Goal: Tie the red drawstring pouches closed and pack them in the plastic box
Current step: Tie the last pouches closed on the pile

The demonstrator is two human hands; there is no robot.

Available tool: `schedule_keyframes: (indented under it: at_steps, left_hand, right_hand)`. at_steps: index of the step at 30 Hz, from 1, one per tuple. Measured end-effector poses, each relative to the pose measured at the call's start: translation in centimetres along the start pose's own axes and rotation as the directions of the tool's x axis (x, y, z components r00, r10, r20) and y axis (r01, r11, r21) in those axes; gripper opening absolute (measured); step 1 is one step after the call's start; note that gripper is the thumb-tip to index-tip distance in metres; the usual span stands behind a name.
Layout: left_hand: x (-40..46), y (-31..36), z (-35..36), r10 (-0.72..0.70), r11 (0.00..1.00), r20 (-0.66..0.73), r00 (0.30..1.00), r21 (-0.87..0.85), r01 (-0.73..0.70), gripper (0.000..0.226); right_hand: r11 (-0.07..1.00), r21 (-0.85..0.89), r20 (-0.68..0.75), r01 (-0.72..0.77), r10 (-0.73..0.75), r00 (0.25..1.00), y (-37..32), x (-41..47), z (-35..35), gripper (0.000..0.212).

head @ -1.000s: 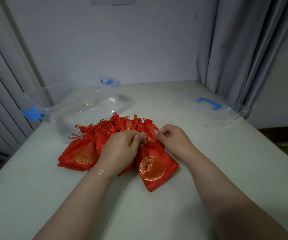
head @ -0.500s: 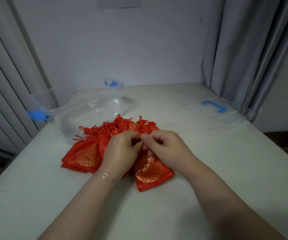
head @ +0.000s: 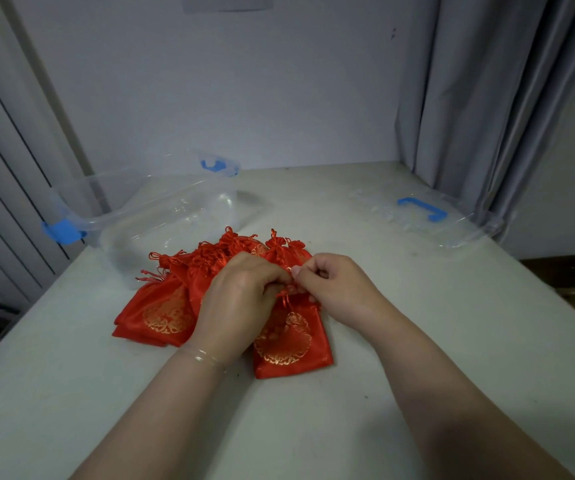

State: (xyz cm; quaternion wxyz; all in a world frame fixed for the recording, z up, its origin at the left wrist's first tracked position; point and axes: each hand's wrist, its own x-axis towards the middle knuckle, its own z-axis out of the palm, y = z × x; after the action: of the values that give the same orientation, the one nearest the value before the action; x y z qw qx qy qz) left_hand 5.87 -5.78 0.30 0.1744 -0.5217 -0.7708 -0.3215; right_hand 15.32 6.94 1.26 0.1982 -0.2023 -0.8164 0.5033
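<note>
at far left on the counter [head: 417, 323] i see the clear plastic box [head: 147, 216], open. beside it lies the pile of red pouches [head: 164, 306]. my left hand [head: 241, 299] and right hand [head: 334, 285] meet over the front pouch [head: 289, 344], both pinching its drawstring [head: 284, 296]. the lid [head: 428, 220] sits far right.

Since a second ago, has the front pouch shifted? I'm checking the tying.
Yes. Against the box, the front pouch swung its bottom end left, toward the pile.
</note>
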Motion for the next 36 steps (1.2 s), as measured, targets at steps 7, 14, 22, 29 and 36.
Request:
schedule_keyframes:
  at_steps: [7,14,22,29,36]
  left_hand:
    - [0.3,0.6,-1.2,-0.416,0.729,0.145,0.898,-0.537,0.424,0.018]
    - [0.7,0.7,-1.8,-0.535,0.481,0.244,0.809,-0.699,0.529,0.012]
    - [0.6,0.8,-1.6,-0.505,0.541,0.251,0.826,-0.653,0.529,0.014]
    - [0.2,0.9,-1.4,-0.418,0.664,0.246,0.874,-0.573,0.480,0.009]
    - [0.2,0.6,-0.6,-0.257,0.744,0.247,0.934,-0.566,0.355,0.021]
  right_hand:
    - [0.837,0.489,0.216,-0.245,0.156,0.964,-1.0,-0.6,-1.1,0.019]
    - [0.879,0.415,0.325,-0.235,0.098,0.940,-1.1,-0.9,-1.8,0.018]
    - [0.992,0.028,0.427,-0.121,0.098,0.899,-1.0,-0.9,-2.6,0.017]
    - [0.987,-0.144,0.381,-0.076,0.126,0.916,-0.4,-0.7,-2.7,0.022]
    - [0.976,-0.059,0.103,0.209,-0.202,0.974,-0.2,0.2,-2.0,0.013]
